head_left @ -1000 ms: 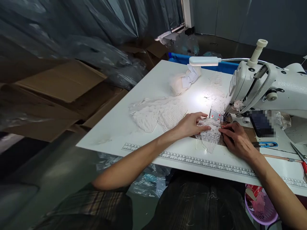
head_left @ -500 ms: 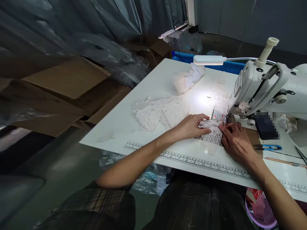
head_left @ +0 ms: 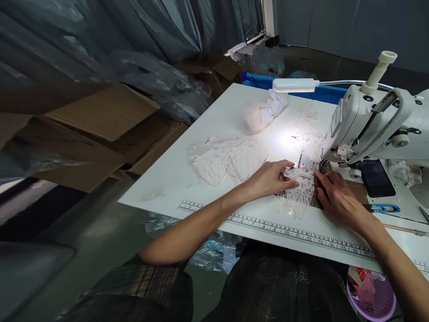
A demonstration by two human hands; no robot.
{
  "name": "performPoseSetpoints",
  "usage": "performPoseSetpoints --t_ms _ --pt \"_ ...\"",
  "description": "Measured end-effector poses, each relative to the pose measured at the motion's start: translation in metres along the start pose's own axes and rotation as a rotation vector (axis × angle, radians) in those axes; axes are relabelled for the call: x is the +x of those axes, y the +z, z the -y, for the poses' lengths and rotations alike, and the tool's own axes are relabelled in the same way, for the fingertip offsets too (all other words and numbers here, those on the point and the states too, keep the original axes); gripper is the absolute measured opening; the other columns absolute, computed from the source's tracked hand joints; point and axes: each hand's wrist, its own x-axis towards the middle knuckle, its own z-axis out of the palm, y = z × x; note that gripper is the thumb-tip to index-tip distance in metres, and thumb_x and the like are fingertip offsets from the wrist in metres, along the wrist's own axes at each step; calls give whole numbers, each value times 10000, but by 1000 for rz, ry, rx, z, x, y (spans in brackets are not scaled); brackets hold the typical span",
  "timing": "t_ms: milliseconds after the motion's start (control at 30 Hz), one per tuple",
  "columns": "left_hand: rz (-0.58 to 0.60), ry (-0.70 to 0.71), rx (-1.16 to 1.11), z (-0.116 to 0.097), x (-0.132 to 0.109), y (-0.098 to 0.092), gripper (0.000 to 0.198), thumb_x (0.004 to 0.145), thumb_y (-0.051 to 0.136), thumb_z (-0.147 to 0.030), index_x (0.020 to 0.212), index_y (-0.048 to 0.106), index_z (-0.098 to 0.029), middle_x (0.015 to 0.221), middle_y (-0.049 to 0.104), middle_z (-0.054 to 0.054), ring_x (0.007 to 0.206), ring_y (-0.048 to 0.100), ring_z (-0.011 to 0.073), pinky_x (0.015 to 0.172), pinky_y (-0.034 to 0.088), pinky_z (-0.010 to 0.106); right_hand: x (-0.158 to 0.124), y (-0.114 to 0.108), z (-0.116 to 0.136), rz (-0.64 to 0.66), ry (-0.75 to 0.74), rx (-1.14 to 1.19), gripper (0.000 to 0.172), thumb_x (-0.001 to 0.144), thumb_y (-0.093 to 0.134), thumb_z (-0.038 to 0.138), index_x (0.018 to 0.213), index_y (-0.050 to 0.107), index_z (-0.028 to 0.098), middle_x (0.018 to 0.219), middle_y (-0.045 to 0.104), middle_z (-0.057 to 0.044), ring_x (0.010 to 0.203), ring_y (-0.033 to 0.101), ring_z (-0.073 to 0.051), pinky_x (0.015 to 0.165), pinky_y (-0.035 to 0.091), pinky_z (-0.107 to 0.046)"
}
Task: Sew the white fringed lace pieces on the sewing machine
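Note:
A piece of white lace point(head_left: 298, 193) lies on the white sewing table point(head_left: 214, 134) in front of the needle of a white sewing machine point(head_left: 375, 120). My left hand point(head_left: 270, 179) rests on the lace's left edge, fingers curled and pinching it. My right hand point(head_left: 335, 194) presses the lace's right edge with its fingertips close to the presser foot. A bright lamp point(head_left: 295, 85) lights the cloth.
More lace pieces point(head_left: 228, 157) and a pale fabric bundle point(head_left: 263, 114) lie farther back. A phone point(head_left: 377, 178), blue snips point(head_left: 384, 208) and a pencil point(head_left: 404, 229) lie right of my hand. Cardboard boxes point(head_left: 97, 125) stand left of the table. A purple basket point(head_left: 370, 297) sits below.
Both hands stay on the lace, nudging it slightly toward the needle. The camera has shifted a little, so everything sits further right in view.

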Motion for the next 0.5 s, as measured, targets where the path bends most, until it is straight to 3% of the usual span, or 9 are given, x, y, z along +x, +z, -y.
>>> performPoseSetpoints --t_ms 233,500 --pt "38 -55 -129 3 3 2 668 776 724 -373 1360 528 -116 719 628 7 606 619 149 547 489 265 -17 1 -4 -144 99 317 359 958 417 271 1242 634 231 1012 661 -94 919 637 -224 827 555 -414" --pt "74 -109 -150 0 4 0 692 781 753 -331 1379 497 -95 698 617 -4 586 631 141 528 492 250 -20 7 5 -109 9 173 374 921 449 182 1211 682 216 1049 604 -126 987 587 -255 850 529 -458"
